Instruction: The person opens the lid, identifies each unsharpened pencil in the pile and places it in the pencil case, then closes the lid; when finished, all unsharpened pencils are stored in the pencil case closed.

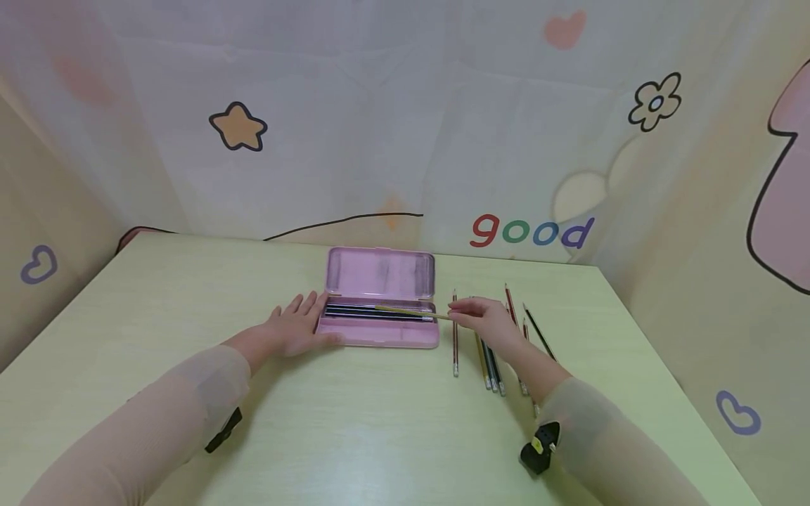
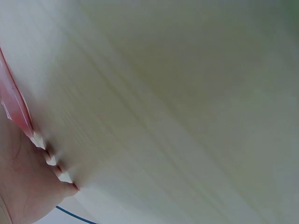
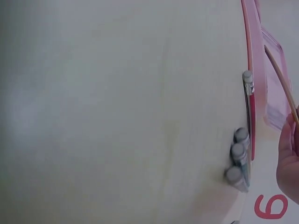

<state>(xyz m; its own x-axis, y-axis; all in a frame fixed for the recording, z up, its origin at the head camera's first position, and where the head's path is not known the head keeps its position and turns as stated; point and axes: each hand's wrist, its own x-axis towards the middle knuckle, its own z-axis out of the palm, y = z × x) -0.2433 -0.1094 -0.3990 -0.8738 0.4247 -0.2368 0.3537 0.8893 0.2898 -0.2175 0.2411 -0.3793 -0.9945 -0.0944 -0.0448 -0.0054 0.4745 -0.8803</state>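
Note:
An open pink pencil case (image 1: 380, 334) lies on the table, its lid tipped back toward the wall. Several dark pencils (image 1: 380, 315) lie lengthwise inside it. My left hand (image 1: 294, 330) rests against the case's left end with its fingers spread straight; the left wrist view shows that hand (image 2: 28, 177) beside the pink edge. With thumb and fingertips, my right hand (image 1: 490, 323) pinches a yellow pencil (image 1: 405, 310) near one end. Its other end reaches over the case; in the right wrist view this pencil (image 3: 280, 77) points away from the hand (image 3: 287, 161).
Right of the case lies a red pencil (image 1: 455, 344). Beneath and beside my right hand are several more pencils, among them a yellow one (image 1: 482, 362) and a dark one (image 1: 539, 330) farther right. A printed cloth wall (image 1: 354, 140) stands behind the table (image 1: 354, 422).

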